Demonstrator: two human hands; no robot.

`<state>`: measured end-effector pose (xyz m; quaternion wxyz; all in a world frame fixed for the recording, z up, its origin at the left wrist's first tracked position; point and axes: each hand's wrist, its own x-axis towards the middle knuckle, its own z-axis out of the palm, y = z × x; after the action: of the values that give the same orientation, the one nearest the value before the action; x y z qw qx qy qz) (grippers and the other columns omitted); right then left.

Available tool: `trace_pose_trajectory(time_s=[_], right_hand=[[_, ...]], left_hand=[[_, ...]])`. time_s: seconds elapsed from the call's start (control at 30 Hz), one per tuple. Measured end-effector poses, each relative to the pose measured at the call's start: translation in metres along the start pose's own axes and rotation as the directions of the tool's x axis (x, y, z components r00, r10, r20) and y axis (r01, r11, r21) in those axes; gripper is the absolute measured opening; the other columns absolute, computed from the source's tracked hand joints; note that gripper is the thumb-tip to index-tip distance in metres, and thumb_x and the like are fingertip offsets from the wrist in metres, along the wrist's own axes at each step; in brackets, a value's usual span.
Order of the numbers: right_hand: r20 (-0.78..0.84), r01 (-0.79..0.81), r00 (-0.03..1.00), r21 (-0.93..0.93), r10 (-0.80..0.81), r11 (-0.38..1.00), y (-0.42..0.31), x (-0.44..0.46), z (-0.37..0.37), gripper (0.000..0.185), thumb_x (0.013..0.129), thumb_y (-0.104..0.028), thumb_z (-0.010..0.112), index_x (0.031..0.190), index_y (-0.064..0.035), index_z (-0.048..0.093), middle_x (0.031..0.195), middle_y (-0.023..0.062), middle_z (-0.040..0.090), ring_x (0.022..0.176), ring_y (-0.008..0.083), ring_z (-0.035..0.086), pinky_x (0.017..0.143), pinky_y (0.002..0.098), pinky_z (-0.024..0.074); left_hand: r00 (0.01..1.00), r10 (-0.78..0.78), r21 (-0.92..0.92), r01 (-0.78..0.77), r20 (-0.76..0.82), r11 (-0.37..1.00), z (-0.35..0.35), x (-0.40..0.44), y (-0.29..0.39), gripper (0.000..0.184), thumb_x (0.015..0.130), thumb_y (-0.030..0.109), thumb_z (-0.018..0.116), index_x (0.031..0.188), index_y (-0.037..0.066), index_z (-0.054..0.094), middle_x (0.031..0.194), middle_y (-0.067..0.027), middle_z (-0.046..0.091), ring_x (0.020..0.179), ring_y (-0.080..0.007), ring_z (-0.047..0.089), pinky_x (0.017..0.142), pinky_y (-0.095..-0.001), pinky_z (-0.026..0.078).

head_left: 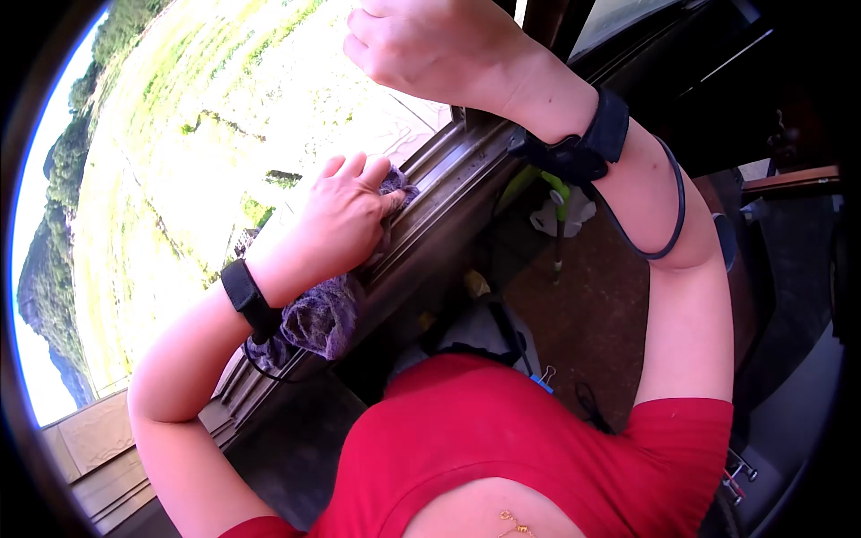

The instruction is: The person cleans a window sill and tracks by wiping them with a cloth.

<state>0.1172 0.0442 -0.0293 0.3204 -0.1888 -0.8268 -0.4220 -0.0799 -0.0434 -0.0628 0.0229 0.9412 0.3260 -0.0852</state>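
Note:
My left hand (pixel 345 211) is closed over part of a purple cloth (pixel 323 318) on the dark metal track (pixel 439 184) of a window sill. The rest of the cloth hangs bunched below my wrist, beside the black wristband. At the top edge of the view, my right hand (pixel 413 40) is raised near the window frame (pixel 543 22) with its fingers curled. Anything inside those fingers is hidden. Black devices and a cord loop are strapped to my right forearm.
Bright fields and wooded hills show outside the window on the left. Below the sill are a brown floor (pixel 592 305), a green pole (pixel 561 211) and a whitish bag (pixel 578 213). A wooden edge (pixel 789 182) and dark furniture stand at the right.

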Motion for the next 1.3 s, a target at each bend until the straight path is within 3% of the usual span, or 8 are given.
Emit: trace_pose_trajectory(time_s=[0.17,0.4,0.5,0.73,0.9,1.03,1.23,1.3], right_hand=[[-0.033,0.014,0.999,-0.027,-0.015,1.000,0.002,0.001,-0.003,0.007,0.067,-0.015,0.058,0.061,-0.0144,0.056,0.062,-0.0001,0.053,0.065,0.0152,0.055,0.065,0.0285,0.0434],[-0.037,-0.010,0.999,0.017,0.010,1.000,0.003,0.000,-0.004,0.007,0.068,-0.014,0.058,0.061,-0.0147,0.057,0.063,-0.0004,0.054,0.066,0.0150,0.055,0.066,0.0284,0.0436],[-0.016,-0.013,1.000,-0.011,0.013,1.000,0.002,0.000,-0.005,0.007,0.068,-0.014,0.058,0.061,-0.0149,0.058,0.063,-0.0005,0.054,0.067,0.0150,0.056,0.066,0.0286,0.0439],[-0.019,-0.054,0.998,0.016,0.054,0.998,0.004,-0.004,0.003,0.006,0.068,-0.015,0.058,0.062,-0.0154,0.058,0.063,-0.0006,0.055,0.067,0.0155,0.056,0.066,0.0289,0.0444],[-0.050,-0.048,0.998,0.046,0.050,0.998,0.003,-0.004,0.001,0.004,0.068,-0.015,0.058,0.063,-0.0152,0.058,0.063,-0.0009,0.055,0.067,0.0156,0.056,0.067,0.0293,0.0445],[-0.058,-0.052,0.997,-0.024,0.050,0.998,-0.001,-0.001,-0.001,0.004,0.067,-0.015,0.058,0.064,-0.0154,0.058,0.063,-0.0007,0.054,0.068,0.0151,0.057,0.067,0.0290,0.0439],[-0.045,-0.070,0.997,-0.038,0.068,0.997,-0.002,-0.002,0.003,0.006,0.067,-0.016,0.058,0.061,-0.0156,0.058,0.063,-0.0011,0.054,0.067,0.0146,0.056,0.068,0.0285,0.0436],[-0.043,-0.053,0.998,-0.044,0.051,0.998,-0.002,0.000,0.000,0.006,0.067,-0.016,0.058,0.060,-0.0157,0.057,0.063,-0.0010,0.054,0.067,0.0145,0.056,0.067,0.0283,0.0435]], left_hand=[[0.994,0.092,0.249,-0.073,-0.067,0.966,0.015,0.018,0.011,0.033,0.077,0.016,0.059,0.108,0.009,0.069,0.104,-0.0049,0.050,0.106,-0.0221,0.048,0.105,-0.0367,0.032],[0.977,0.198,0.872,-0.169,0.085,0.459,0.016,0.058,0.028,0.041,0.084,0.025,0.055,0.122,0.010,0.061,0.104,-0.0042,0.051,0.110,-0.0202,0.048,0.100,-0.0385,0.034],[0.978,-0.079,0.828,-0.121,0.195,0.547,0.015,0.071,0.040,0.051,0.088,0.030,0.055,0.135,0.009,0.053,0.097,-0.0058,0.057,0.099,-0.0208,0.055,0.084,-0.0373,0.041],[0.949,-0.011,0.793,-0.256,0.314,0.552,-0.004,0.085,0.040,0.064,0.089,0.029,0.059,0.147,0.012,0.039,0.082,-0.0030,0.063,0.077,-0.0177,0.062,0.065,-0.0333,0.043],[0.986,0.050,0.070,-0.061,0.159,0.996,0.003,0.081,-0.006,0.056,0.087,0.010,0.058,0.142,0.019,0.050,0.079,-0.0109,0.063,0.070,-0.0262,0.063,0.066,-0.0404,0.048],[0.983,0.162,-0.245,-0.179,-0.087,0.953,0.017,0.071,-0.030,0.049,0.087,0.003,0.052,0.133,0.017,0.059,0.075,-0.0147,0.060,0.070,-0.0309,0.062,0.068,-0.0416,0.050],[0.980,0.012,0.026,-0.017,0.197,1.000,-0.004,0.069,-0.001,0.042,0.085,0.003,0.052,0.124,0.013,0.063,0.091,-0.0212,0.058,0.088,-0.0318,0.060,0.073,-0.0414,0.049],[0.976,0.111,-0.005,-0.114,-0.186,0.993,0.000,0.062,-0.004,0.041,0.084,0.005,0.054,0.124,0.007,0.062,0.090,-0.0199,0.058,0.095,-0.0300,0.058,0.079,-0.0399,0.048]])
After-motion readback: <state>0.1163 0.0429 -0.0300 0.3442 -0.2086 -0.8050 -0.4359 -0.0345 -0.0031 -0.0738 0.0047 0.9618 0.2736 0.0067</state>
